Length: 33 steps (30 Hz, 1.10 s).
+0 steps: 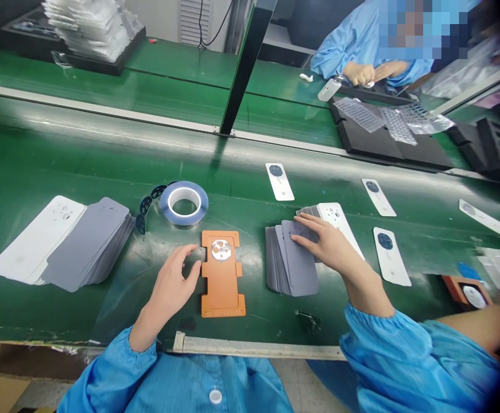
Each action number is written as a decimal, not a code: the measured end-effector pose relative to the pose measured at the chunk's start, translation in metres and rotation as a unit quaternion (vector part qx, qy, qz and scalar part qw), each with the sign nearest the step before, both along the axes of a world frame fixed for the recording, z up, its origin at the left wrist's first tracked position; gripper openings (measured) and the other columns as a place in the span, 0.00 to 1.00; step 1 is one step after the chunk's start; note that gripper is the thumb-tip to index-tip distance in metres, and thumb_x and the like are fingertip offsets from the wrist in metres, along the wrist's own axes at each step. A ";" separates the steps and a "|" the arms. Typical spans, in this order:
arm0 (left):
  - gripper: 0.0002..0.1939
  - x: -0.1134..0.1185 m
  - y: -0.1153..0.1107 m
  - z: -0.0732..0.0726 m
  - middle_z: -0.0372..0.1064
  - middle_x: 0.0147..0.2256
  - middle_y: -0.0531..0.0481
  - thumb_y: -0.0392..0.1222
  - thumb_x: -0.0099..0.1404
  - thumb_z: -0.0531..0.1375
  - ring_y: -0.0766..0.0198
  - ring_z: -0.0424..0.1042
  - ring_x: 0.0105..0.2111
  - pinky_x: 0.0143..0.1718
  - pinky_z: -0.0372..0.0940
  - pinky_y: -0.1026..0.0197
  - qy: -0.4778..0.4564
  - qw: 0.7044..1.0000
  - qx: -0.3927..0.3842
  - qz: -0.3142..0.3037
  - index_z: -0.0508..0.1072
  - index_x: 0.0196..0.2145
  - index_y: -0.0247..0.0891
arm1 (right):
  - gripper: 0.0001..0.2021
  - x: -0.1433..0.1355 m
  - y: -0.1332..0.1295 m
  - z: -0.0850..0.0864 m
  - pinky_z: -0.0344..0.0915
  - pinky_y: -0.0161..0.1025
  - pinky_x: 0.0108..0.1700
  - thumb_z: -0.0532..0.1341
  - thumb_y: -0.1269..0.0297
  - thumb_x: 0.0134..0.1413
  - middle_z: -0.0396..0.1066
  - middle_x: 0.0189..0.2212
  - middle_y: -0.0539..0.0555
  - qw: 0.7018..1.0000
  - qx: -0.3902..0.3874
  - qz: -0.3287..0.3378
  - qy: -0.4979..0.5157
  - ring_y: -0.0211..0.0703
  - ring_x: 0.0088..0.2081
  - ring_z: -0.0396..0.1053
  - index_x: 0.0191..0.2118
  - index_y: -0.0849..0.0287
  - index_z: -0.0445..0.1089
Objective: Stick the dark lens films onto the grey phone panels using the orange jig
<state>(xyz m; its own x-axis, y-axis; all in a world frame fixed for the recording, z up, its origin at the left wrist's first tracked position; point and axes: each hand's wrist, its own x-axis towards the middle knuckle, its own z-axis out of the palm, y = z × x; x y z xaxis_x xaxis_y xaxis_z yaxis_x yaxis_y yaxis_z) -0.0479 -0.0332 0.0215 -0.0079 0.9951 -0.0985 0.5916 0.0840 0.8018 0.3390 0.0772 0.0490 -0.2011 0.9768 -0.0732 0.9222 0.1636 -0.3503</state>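
Note:
An orange fixture [223, 287] with a silver perforated disc [221, 250] near its top lies in front of me. Just left of it my left hand [174, 281] hovers, thumb and fingers apart, holding nothing. My right hand [325, 244] rests its fingertips on the top of a fanned stack of grey phone-shaped plates [301, 272]; its fingers are spread. White plates [338, 221] stick out behind that hand. Farther left lie more grey plates [88, 246] beside white ones [38, 241]. A roll of blue tape [184, 203] with dark round stickers [145, 205] sits behind the fixture.
Single white plates with dark discs [279, 182] [391, 256] lie at the back and right. Another person's arm reaches in at the right edge beside an orange block [458, 289]. A dark post [247, 69] stands on the rail; beyond it a person in blue works near black trays [374, 135].

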 end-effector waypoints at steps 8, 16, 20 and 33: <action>0.28 -0.003 -0.020 -0.013 0.48 0.73 0.44 0.46 0.75 0.54 0.51 0.46 0.73 0.70 0.52 0.41 0.028 0.992 0.033 -0.119 0.56 0.70 0.47 | 0.23 0.008 0.001 -0.007 0.64 0.59 0.63 0.62 0.42 0.59 0.71 0.60 0.60 0.999 0.018 -0.016 0.039 0.62 0.61 0.68 0.51 0.54 0.76; 0.34 0.000 -0.023 -0.022 0.44 0.74 0.46 0.49 0.76 0.52 0.50 0.38 0.74 0.72 0.43 0.38 0.092 0.981 -0.001 -0.173 0.46 0.74 0.45 | 0.32 0.013 0.005 -0.012 0.69 0.58 0.56 0.63 0.39 0.56 0.73 0.56 0.64 0.999 0.029 -0.029 -0.014 0.64 0.56 0.71 0.58 0.58 0.72; 0.32 0.001 -0.024 -0.029 0.45 0.73 0.47 0.47 0.76 0.51 0.51 0.39 0.74 0.72 0.43 0.38 0.106 0.979 0.020 -0.170 0.49 0.73 0.46 | 0.27 0.008 0.001 -0.003 0.69 0.56 0.56 0.67 0.42 0.54 0.75 0.53 0.62 0.992 0.118 -0.040 0.018 0.61 0.54 0.73 0.52 0.56 0.76; 0.32 -0.003 -0.022 -0.016 0.41 0.74 0.48 0.57 0.76 0.49 0.49 0.37 0.74 0.72 0.40 0.37 0.071 0.981 -0.011 -0.182 0.50 0.73 0.49 | 0.15 -0.145 -0.049 0.027 0.78 0.43 0.37 0.74 0.54 0.49 0.80 0.34 0.55 0.897 -0.032 -0.106 0.428 0.46 0.33 0.78 0.39 0.58 0.80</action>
<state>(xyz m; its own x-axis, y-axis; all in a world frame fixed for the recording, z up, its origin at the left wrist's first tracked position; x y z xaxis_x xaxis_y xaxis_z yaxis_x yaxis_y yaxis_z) -0.0506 -0.0548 0.0056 0.3331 0.9320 -0.1429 0.6909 -0.1382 0.7096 0.1944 0.0285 0.0762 -0.0204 0.9990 -0.0387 0.3196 -0.0301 -0.9471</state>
